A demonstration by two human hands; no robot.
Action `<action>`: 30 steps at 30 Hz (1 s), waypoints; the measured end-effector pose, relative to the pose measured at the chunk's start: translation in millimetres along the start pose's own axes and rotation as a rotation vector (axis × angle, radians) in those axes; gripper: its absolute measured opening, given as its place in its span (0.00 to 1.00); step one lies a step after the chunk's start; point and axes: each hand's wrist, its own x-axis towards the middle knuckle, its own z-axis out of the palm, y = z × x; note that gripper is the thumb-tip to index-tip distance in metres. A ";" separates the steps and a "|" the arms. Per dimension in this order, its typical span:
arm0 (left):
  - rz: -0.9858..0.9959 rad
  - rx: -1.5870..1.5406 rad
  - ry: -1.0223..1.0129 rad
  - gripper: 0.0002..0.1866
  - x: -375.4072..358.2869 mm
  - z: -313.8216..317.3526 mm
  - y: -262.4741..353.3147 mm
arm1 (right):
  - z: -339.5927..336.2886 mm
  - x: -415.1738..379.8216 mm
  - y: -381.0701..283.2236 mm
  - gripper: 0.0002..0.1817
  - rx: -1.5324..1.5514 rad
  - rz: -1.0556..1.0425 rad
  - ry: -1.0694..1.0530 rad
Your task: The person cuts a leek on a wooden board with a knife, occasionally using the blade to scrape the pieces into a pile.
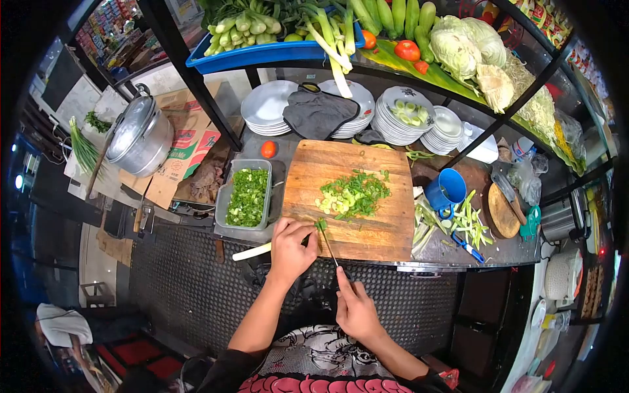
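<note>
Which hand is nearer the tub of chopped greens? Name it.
Left. The left hand is right of the tub, at the board; the right hand, holding the knife, is farther right.

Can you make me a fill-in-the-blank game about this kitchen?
The right hand holds a ____.
The mug beside the wooden board is colored ____.
The gray cloth lies on stacked ____.
The tomato near the board is colored ____.

Missing words: knife; blue; plates; red.
</note>
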 end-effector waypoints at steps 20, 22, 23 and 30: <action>-0.041 -0.045 -0.013 0.04 -1.1 -0.9 -2.7 | -20.3 -25.8 -14.4 0.40 0.046 0.038 -0.024; -0.029 -0.054 -0.007 0.04 -0.6 0.2 -2.0 | -21.7 -20.2 -17.0 0.36 0.064 0.087 -0.007; -0.015 -0.040 -0.001 0.05 0.0 -0.3 -0.6 | -18.8 -13.1 -17.4 0.36 0.065 0.072 0.011; -0.023 -0.024 -0.020 0.04 -2.2 -1.2 -3.1 | 4.5 10.1 -10.7 0.39 0.022 0.060 -0.023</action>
